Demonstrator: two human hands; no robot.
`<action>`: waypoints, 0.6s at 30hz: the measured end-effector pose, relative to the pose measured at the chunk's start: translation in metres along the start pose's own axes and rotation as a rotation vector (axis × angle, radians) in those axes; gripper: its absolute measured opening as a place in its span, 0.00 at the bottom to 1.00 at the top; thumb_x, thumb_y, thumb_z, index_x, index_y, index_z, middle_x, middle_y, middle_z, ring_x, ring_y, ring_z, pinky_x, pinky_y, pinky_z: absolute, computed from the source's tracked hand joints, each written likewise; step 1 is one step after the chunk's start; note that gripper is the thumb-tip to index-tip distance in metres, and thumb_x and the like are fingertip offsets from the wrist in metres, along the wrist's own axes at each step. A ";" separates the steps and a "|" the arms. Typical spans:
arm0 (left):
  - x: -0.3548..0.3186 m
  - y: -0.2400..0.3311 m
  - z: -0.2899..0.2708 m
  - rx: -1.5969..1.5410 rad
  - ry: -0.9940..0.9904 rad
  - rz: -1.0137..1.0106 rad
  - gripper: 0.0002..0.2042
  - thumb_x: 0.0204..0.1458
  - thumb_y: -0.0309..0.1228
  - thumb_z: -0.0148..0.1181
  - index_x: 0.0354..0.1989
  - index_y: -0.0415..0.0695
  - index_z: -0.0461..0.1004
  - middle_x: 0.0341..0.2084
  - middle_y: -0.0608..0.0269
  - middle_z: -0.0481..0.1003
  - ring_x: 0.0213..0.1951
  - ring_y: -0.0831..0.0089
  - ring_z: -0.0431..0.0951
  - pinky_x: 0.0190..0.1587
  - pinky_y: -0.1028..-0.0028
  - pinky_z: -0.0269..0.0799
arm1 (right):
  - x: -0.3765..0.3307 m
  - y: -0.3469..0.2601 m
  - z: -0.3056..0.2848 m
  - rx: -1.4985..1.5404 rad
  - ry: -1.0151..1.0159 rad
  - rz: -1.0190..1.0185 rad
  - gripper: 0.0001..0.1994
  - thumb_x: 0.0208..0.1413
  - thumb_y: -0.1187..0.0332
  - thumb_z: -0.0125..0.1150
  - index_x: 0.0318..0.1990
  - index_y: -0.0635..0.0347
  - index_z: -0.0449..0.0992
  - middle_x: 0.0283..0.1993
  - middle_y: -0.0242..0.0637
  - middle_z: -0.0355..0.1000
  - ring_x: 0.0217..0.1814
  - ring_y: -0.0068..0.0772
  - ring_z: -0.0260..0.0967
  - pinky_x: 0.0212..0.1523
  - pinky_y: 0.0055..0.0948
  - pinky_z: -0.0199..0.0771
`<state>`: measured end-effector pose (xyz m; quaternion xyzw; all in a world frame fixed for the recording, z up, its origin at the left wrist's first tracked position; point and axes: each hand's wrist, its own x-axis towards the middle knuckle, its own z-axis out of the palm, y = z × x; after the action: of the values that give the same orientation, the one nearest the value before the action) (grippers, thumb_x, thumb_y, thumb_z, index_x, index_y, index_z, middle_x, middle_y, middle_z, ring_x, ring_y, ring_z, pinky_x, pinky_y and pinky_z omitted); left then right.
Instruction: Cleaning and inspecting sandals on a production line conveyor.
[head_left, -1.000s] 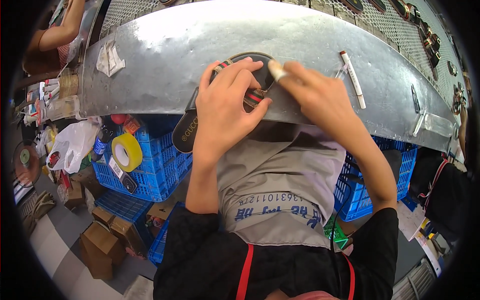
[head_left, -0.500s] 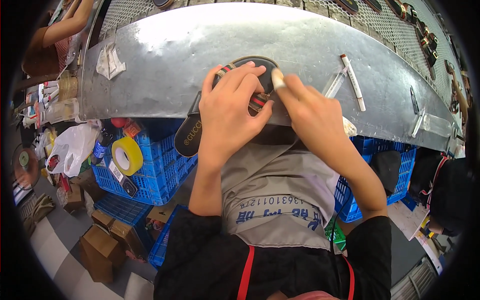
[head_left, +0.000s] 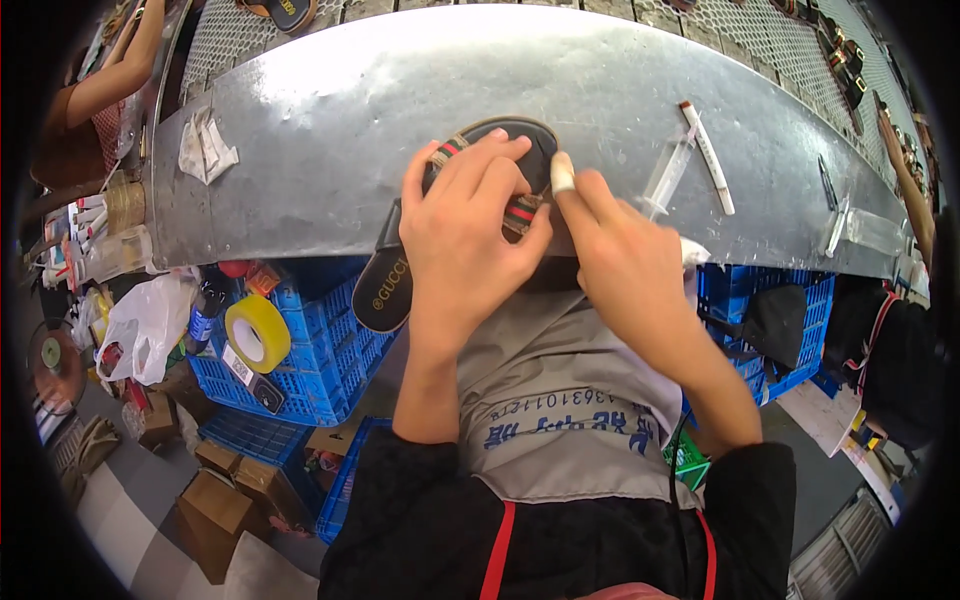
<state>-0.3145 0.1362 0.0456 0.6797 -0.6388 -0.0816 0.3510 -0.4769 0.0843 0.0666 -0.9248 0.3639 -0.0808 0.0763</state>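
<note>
Head view showed my left hand point(head_left: 465, 245) fingers closed on the black sandal's point(head_left: 400, 275) striped strap point(head_left: 520, 212) at the metal surface point(head_left: 330, 150) edge, right hand point(head_left: 620, 265) fingers loosely curled beside it, so I judged the overhanging heel could slip off.

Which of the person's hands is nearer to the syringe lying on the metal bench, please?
Right. The right hand sits just below and left of the syringe, its taped fingertip beside the sandal. The left hand lies farther left, pressed on the sandal.
</note>
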 end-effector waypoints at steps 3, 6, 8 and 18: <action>0.002 0.003 0.002 0.023 0.016 0.000 0.10 0.42 0.28 0.72 0.30 0.46 0.75 0.49 0.66 0.82 0.57 0.64 0.80 0.66 0.54 0.61 | 0.002 0.001 0.008 0.036 0.034 0.049 0.15 0.51 0.73 0.63 0.48 0.61 0.76 0.43 0.33 0.67 0.33 0.30 0.76 0.22 0.34 0.76; 0.001 0.002 0.000 0.013 0.017 -0.012 0.10 0.41 0.27 0.71 0.30 0.45 0.74 0.49 0.66 0.82 0.56 0.64 0.80 0.66 0.55 0.61 | 0.012 -0.001 0.006 0.090 0.074 0.032 0.14 0.51 0.72 0.63 0.47 0.61 0.76 0.43 0.32 0.66 0.32 0.28 0.76 0.22 0.33 0.76; 0.001 0.001 0.002 0.020 0.022 -0.009 0.10 0.41 0.27 0.71 0.30 0.45 0.74 0.49 0.66 0.82 0.56 0.64 0.80 0.66 0.55 0.61 | 0.000 -0.006 -0.001 0.081 -0.081 0.111 0.27 0.44 0.81 0.64 0.56 0.60 0.75 0.47 0.35 0.68 0.40 0.37 0.78 0.31 0.38 0.77; 0.002 -0.001 0.001 -0.067 0.021 -0.027 0.04 0.44 0.27 0.61 0.29 0.44 0.76 0.47 0.63 0.83 0.55 0.63 0.81 0.67 0.53 0.59 | 0.001 -0.010 -0.001 0.051 -0.051 0.042 0.18 0.49 0.70 0.63 0.50 0.59 0.77 0.40 0.30 0.65 0.30 0.26 0.73 0.21 0.29 0.75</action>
<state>-0.3140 0.1342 0.0448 0.6770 -0.6228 -0.1002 0.3791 -0.4700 0.0906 0.0691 -0.9164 0.3792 -0.0650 0.1108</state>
